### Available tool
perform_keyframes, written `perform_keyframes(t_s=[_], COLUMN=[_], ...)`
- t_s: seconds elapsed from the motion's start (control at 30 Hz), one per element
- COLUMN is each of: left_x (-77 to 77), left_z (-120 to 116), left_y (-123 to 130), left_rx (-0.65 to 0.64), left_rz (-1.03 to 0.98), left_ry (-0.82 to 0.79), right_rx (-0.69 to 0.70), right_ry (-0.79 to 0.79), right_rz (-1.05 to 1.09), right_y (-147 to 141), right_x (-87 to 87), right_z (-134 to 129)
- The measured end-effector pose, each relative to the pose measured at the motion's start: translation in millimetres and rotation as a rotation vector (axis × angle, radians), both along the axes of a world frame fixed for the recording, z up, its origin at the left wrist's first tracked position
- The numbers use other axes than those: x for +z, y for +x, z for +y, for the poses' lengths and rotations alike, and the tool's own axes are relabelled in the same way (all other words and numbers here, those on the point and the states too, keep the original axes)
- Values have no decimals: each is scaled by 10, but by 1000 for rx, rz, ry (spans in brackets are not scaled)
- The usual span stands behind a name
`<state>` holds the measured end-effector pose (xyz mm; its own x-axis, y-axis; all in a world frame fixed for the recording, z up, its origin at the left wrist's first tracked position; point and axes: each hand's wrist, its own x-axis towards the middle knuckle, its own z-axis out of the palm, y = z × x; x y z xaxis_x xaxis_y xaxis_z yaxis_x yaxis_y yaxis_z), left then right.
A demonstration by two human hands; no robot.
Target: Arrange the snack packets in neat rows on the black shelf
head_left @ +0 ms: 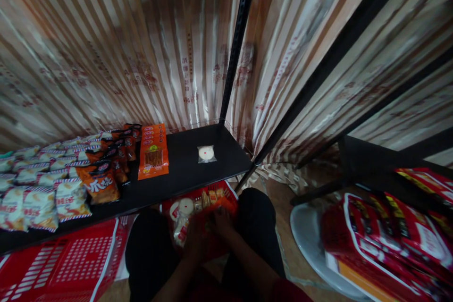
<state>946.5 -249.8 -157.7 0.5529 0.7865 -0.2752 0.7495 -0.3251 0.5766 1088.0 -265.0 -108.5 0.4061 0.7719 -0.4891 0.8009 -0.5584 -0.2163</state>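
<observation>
Both hands are low in a red basket (230, 188) between my knees, in deep shade. My left hand (197, 235) is beside clear-wrapped packets (181, 226) on the basket's left side; its fingers are lost in the dark. Over the right part of the basket, my right hand (221, 222) reaches in close to an orange packet (223, 204). Whether it grips that packet I cannot tell. White round wrapped pieces (186, 206) and small tan packaged snacks (211, 196) lie toward the basket's far side.
On the black shelf (184, 170) ahead lie a single white round packet (206, 153), a flat orange packet (153, 151), and rows of white (38, 205) and orange snack bags (101, 184). Another red basket (67, 264) is at left. Red packets (399, 231) fill a container at right, by a grey stool (307, 245).
</observation>
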Motion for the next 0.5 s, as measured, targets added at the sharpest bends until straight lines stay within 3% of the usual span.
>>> perform_keyframes(t_s=[0.23, 0.5], left_x=[422, 432], left_z=[39, 64], left_y=[-40, -35], left_rx=[186, 297], left_rz=[148, -42], left_ry=[14, -227], right_rx=[-2, -19], right_ry=[36, 76], right_rz=[-23, -15], right_y=[-15, -45], right_x=[26, 60], right_z=[-39, -43])
